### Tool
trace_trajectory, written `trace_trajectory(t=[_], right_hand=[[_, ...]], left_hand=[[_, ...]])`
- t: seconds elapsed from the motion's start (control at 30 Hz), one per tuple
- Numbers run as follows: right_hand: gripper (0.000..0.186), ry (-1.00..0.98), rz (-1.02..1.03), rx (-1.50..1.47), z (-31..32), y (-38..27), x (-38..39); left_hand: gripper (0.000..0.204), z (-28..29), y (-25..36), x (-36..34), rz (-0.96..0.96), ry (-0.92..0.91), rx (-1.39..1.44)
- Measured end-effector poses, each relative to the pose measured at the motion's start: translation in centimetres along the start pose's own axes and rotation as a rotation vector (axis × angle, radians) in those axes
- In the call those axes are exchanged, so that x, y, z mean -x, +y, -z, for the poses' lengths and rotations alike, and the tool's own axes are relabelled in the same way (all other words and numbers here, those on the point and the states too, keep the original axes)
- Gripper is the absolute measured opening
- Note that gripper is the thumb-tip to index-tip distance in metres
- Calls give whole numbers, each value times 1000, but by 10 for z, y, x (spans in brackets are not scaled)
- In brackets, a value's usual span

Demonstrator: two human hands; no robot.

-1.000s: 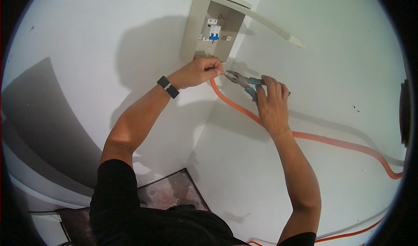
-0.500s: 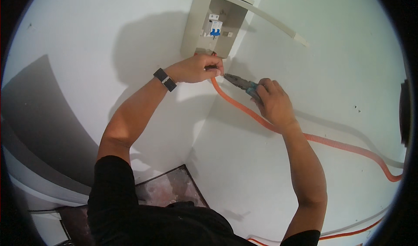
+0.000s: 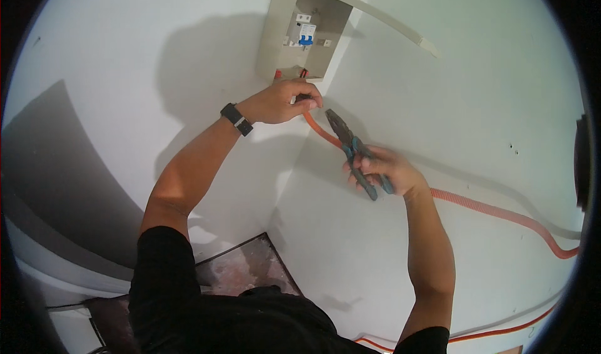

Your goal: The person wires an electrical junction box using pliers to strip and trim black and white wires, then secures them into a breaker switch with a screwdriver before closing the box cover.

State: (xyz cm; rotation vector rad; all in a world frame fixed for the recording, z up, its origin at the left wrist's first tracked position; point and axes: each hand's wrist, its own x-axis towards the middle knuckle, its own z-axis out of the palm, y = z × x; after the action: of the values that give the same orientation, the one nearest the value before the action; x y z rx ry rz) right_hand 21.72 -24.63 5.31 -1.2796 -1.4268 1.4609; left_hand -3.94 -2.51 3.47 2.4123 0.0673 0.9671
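Note:
My left hand [image 3: 282, 103] is closed around dark wire ends just below the beige wall box [image 3: 273, 31], at the top of orange corrugated conduit [image 3: 322, 128]; what exactly its fingertips pinch is too small to make out clearly. The box holds a white breaker with blue levers [image 3: 305, 36], and red and black wires show at its bottom. My right hand [image 3: 391, 172] grips teal-handled pliers [image 3: 342, 131], their jaws pointing up, a little right of and below my left fingertips.
A beige strip [image 3: 394, 27] angles rightward from the box top. The conduit runs along the wall to the far right, where a dark edge [image 3: 581, 163] shows. A second orange line [image 3: 501, 332] runs low at right. A stained, dark-edged surface [image 3: 241, 263] lies below, behind my body.
My right hand has moved down and turned over, drawing the pliers away from my left fingertips and swinging their jaws upward. My left hand has stayed nearly in place.

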Motion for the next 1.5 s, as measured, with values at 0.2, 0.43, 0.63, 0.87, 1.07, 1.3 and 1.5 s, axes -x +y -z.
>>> trace_trajectory(t=[0.2, 0.43, 0.63, 0.87, 1.07, 1.3, 1.5], right_hand=[[28, 783, 428, 1650, -35, 1, 5], [25, 966, 652, 1994, -38, -6, -4], [21, 959, 664, 2008, -31, -11, -8], [21, 943, 682, 1978, -18, -10, -8], [24, 924, 734, 1971, -15, -9, -12], [23, 861, 687, 1929, -11, -10, -14], [23, 648, 502, 1603, -20, -16, -7]], left_hand=[[21, 5, 0, 1, 205, 0, 164], [24, 0, 8, -3, 137, 14, 207], [24, 2, 10, -3, 164, -1, 112], [25, 2, 16, -6, 170, -7, 150], [23, 2, 5, -5, 178, -20, 160], [20, 4, 9, -6, 186, -27, 118], [13, 3, 8, -2, 11, 18, 30]])
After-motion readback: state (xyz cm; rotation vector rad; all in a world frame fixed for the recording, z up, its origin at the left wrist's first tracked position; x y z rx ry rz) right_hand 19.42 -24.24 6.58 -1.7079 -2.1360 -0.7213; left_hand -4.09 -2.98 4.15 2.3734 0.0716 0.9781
